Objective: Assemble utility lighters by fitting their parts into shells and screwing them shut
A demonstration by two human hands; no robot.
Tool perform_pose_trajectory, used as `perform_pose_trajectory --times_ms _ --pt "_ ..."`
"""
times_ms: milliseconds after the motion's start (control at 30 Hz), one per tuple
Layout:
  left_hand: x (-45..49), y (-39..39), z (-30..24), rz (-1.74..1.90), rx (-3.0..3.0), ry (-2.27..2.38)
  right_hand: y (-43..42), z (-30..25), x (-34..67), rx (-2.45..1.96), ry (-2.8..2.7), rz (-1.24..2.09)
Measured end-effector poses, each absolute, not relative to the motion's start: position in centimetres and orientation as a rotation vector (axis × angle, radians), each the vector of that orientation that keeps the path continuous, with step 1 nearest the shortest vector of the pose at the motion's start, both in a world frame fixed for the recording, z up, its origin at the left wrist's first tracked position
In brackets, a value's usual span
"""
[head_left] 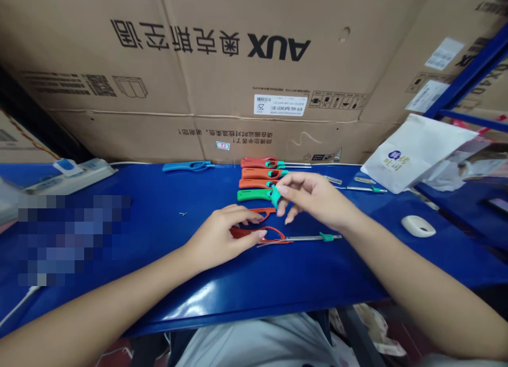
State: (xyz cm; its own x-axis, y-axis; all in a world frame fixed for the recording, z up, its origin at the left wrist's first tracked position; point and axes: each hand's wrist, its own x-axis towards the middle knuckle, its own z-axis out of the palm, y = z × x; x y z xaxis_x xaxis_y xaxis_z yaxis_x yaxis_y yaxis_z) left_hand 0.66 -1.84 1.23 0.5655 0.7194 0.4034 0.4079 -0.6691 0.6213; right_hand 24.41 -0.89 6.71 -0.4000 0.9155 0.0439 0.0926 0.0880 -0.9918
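My left hand (222,235) rests palm down on the blue table (159,208), its fingers pressing the red handle of a long-nosed lighter (278,237) whose metal tube points right. My right hand (313,198) hovers just above and behind it, pinching a small teal plastic piece (275,196) between thumb and forefinger. A loose red handle shell (264,212) lies between the two hands. Behind them lies a row of lighters: a green one (254,194) and three orange-red ones (257,173).
A blue lighter (188,166) lies at the back left. A power strip (71,175) sits far left. Loose metal tubes (359,187), a white paper bag (416,153) and a white oval object (418,226) are to the right. Large cardboard boxes (238,65) wall the back.
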Motion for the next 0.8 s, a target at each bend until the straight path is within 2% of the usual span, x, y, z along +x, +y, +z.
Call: perform_pose_trajectory --times_ms 133,300,567,800 --pt "1.0 -2.0 1.5 1.009 2.165 0.923 -1.1 3.8 22.7 -0.911 -1.493 1.592" --pt "1.1 -1.8 1.5 0.984 2.045 0.950 -1.2 1.9 22.9 -0.994 -1.543 1.608" --pt "1.0 -1.7 1.3 0.728 1.983 0.913 -2.1 1.7 22.3 -1.037 -1.584 1.690" --pt "0.9 -1.4 1.3 0.752 1.975 0.868 -2.3 1.5 22.5 -1.009 -1.701 1.438"
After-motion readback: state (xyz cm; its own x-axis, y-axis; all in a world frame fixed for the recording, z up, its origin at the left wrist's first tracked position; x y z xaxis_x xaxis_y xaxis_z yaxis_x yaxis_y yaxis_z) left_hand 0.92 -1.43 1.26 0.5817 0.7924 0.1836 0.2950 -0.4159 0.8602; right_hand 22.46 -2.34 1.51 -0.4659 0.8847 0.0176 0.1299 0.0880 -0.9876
